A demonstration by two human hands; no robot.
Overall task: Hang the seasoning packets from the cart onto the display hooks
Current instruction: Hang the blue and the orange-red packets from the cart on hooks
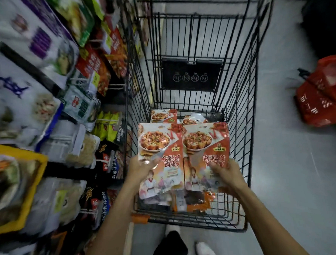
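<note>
Two orange-and-white seasoning packets with a tofu dish picture are held side by side over the near end of the black wire cart (245,108). My left hand (141,168) grips the left packet (160,147) at its left edge. My right hand (226,174) grips the right packet (206,145) near its lower right. More of the same packets (163,116) lie in the cart behind and beneath them. The display hooks (103,121) stick out from the shelf wall on the left, loaded with other packets.
The shelf wall on the left is crowded with hanging bags and boxes close to the cart's left side. A red plastic bag (321,93) lies on the grey floor to the right. My legs and white shoes (202,249) stand behind the cart's handle end.
</note>
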